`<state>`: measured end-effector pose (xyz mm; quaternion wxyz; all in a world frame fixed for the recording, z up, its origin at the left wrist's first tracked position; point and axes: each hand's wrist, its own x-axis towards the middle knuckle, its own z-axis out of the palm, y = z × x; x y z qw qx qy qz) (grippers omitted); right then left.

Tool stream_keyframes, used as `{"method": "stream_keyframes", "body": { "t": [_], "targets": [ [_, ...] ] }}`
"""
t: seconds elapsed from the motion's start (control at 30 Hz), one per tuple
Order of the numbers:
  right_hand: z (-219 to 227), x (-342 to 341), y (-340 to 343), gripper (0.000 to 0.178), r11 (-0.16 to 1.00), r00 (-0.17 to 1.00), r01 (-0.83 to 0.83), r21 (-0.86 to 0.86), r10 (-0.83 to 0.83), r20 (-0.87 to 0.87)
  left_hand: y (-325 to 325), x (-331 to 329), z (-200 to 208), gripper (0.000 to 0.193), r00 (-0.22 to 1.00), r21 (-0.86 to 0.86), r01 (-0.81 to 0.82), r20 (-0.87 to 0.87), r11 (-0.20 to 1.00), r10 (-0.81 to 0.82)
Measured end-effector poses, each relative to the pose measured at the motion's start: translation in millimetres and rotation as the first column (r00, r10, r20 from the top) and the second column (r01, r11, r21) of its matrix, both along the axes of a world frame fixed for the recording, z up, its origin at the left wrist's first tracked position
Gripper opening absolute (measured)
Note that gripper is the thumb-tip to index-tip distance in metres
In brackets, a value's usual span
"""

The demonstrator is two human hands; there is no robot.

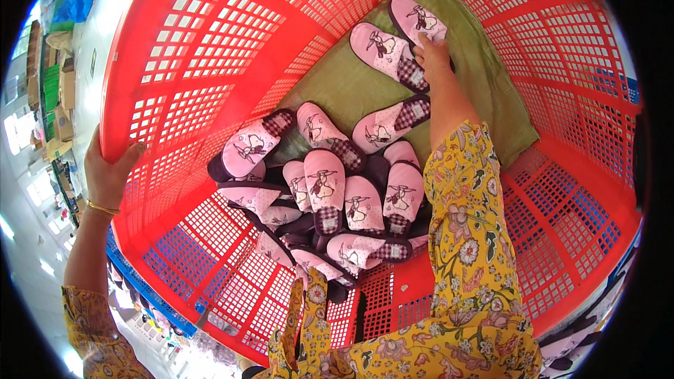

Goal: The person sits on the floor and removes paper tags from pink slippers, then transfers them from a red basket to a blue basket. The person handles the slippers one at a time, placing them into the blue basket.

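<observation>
My left hand [112, 175] is wrapped over the left rim of a large red plastic basket [263, 91] with lattice walls. Deep inside the basket, my right hand [434, 56] is closed at the opening of a pink slipper [415, 17] with a dark sole and a printed cartoon figure. A matching slipper [382, 45] lies right beside it, its checked inner sole showing. Part of the held slipper is hidden behind my hand and wrist. Another slipper [382, 128] rests closer to me, left of my forearm.
A heap of similar slippers [325, 186] fills the near left of the basket, several overlapping. An olive-green sheet [323, 74] lines the far part of the bottom. Blue plastic [168, 312] shows outside the near wall. Cartons [64, 91] stand beyond the basket at left.
</observation>
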<state>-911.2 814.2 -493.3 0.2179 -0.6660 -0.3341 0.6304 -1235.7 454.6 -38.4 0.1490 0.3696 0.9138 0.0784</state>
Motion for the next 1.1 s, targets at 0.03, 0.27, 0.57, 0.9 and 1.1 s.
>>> {"method": "stream_keyframes", "body": {
  "t": [0.03, 0.27, 0.57, 0.9, 1.1],
  "targets": [
    [12.7, -6.7, -6.4, 0.058, 0.997, 0.992, -0.013, -0.073, 0.003, -0.129, -4.7, 1.0, 4.4, 0.051, 1.000, -0.013, -0.017, -0.004, 1.000, 0.017],
    [-49.0, 25.6, -6.4, 0.030, 0.931, 0.965, -0.199, 0.305, 0.133, 0.226, 14.1, 0.4, -3.9, 0.051, 0.999, 0.026, 0.033, 0.022, 0.999, -0.034],
    [24.4, 4.6, -83.8, 0.027, 0.788, 0.911, -0.342, 0.512, 0.145, 0.385, 11.5, 9.7, 4.0, 0.051, 1.000, 0.029, 0.000, 0.008, 1.000, -0.001],
    [95.8, 41.7, -104.2, 0.035, 0.802, 0.922, -0.270, 0.532, 0.056, 0.383, 12.1, 6.2, 4.3, 0.051, 0.997, -0.021, 0.061, -0.046, 0.998, -0.062],
    [125.5, 67.4, -184.6, 0.027, 0.712, 0.856, -0.498, 0.495, 0.313, 0.411, 13.2, 6.6, 5.5, 0.054, 0.997, -0.063, 0.050, -0.052, 0.997, -0.053]
  ]
}}
